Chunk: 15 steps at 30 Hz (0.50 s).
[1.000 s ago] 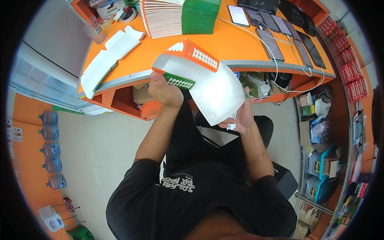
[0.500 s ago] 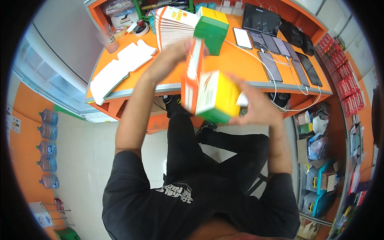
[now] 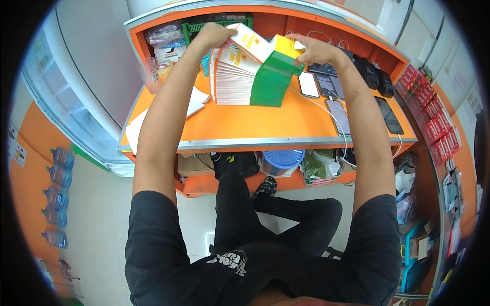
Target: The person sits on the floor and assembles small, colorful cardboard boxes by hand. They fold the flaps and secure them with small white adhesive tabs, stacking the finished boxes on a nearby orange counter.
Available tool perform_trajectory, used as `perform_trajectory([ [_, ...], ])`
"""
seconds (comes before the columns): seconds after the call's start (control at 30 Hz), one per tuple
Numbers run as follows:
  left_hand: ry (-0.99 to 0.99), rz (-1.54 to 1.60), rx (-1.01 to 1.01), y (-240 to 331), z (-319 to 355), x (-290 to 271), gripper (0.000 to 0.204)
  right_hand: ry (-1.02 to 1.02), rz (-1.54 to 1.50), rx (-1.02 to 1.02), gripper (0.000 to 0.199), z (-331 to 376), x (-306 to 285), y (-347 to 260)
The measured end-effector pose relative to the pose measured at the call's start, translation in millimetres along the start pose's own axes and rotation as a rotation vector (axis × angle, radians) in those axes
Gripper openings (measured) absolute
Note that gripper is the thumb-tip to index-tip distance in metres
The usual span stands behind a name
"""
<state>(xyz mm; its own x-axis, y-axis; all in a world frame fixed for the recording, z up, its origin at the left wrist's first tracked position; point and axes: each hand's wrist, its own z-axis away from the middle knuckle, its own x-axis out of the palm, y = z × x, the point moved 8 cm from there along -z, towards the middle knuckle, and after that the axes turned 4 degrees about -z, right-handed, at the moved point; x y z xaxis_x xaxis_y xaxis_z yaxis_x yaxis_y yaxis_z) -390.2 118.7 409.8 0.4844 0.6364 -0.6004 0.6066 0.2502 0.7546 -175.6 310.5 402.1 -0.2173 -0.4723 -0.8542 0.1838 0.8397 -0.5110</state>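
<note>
A tall stack of folded card packaging [image 3: 235, 84], white with orange edges on one side and green on the other, stands on the orange desk. Onto or just above its top, both hands hold a smaller bundle of the same card packaging [image 3: 254, 43], with a white printed face and a yellow and green end. My left hand [image 3: 217, 35] grips the bundle's white end. Fingers of my right hand [image 3: 316, 50] close on its yellow and green end. Whether the bundle rests fully on the stack is hard to tell.
White sheets [image 3: 135, 127] lie on the desk [image 3: 245, 125] left of the stack, partly behind my left forearm. Several phones [image 3: 339, 116] with white charging cables lie to the right. Beneath the desk stands a blue lidded bucket [image 3: 283, 160]. A clear cup [image 3: 149, 76] sits far left.
Both hands have carried the bundle from in front of the desk edge up and away from me, to the top of the stack. The view has shifted too.
</note>
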Motion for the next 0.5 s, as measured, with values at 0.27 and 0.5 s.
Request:
perform_trajectory([
  [0.27,-0.004,0.159,-0.159,-51.2,6.5,-10.7,0.035,-0.13,0.082,0.19,0.105,-18.0,21.6,-1.6],
  [0.5,-0.058,-0.075,-0.15,-51.2,9.1,-7.0,0.019,-0.059,-0.003,0.139,0.098,-21.9,30.6,3.8],
])
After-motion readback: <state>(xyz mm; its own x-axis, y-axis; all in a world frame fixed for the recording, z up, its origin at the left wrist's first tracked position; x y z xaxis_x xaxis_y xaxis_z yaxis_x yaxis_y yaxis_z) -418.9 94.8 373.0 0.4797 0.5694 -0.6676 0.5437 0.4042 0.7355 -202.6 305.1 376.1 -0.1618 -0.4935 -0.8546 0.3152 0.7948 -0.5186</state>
